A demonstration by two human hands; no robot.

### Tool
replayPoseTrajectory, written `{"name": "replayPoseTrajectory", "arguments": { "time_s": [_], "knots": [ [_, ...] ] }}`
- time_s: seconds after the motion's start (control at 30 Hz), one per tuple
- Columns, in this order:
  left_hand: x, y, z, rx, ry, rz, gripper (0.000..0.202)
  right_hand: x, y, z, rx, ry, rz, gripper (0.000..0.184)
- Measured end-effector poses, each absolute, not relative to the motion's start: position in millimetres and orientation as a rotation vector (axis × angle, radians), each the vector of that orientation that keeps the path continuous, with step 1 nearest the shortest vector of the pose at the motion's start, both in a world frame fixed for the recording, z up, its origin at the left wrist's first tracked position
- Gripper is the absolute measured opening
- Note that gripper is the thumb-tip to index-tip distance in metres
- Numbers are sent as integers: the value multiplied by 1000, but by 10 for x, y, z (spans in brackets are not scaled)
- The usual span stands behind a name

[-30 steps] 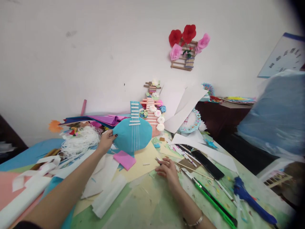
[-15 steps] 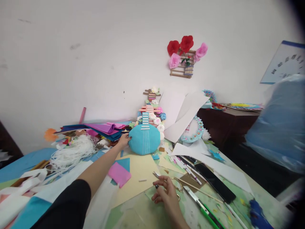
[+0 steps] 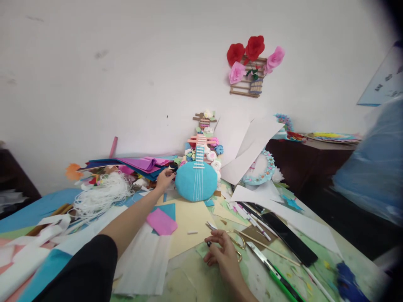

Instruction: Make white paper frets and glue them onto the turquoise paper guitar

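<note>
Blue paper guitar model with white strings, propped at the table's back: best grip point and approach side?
The blue paper guitar model stands upright, leaning back on the flowered stick craft, so its round rim is exposed. Probably pinch the body's left rim, coming from the left, near the left hand. Avoid the white strings down the face and the thin neck.

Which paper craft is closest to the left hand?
The blue guitar, standing just right of the left hand. The flower tower is behind it, the wreath farther right, the flower rack hangs high above.
</note>
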State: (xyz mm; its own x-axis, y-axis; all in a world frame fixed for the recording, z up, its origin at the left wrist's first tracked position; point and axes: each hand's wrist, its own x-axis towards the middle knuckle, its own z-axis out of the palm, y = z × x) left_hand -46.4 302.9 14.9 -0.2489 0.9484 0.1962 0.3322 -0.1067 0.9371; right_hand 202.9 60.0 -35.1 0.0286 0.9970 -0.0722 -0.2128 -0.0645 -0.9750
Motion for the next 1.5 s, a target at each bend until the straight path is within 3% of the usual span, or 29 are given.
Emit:
{"name": "replayPoseTrajectory", "arguments": {
  "time_s": [0.2, 0.3, 0.43, 0.7, 1.07, 1.17, 1.37, 1.5],
  "knots": [
    [-485, 2610, 254, 1514, 1675, 1545, 32, 1990, 581, -303, -1116, -1036, 1315, 32],
    [-397, 2222, 231, 1636, 1569, 1525, 14, 1977, 560, -303, -1147, -1088, 1299, 35],
    [-172, 1488, 132, 1759, 1388, 1423, 10, 1936, 517, -322, -1150, -1169, 1275, 36],
    [164, 253, -95, 1947, 1092, 1093, 17, 1735, 344, -307, -1034, -1284, 1328, 28],
    [38, -25, -259, 1796, 1134, 1122, 23, 1653, 211, -343, -1085, -1347, 1454, 23],
    [35, -22, -291, 1897, 1170, 1106, 26, 1680, 188, -351, -1164, -1556, 1255, 18],
    [60, -61, -382, 2155, 1147, 1028, 28, 1720, 116, -374, -1231, -2048, 462, 20],
    [77, -111, -401, 2235, 1126, 964, 27, 1737, 97, -433, -1186, -2134, 263, 18]
  ]
}}
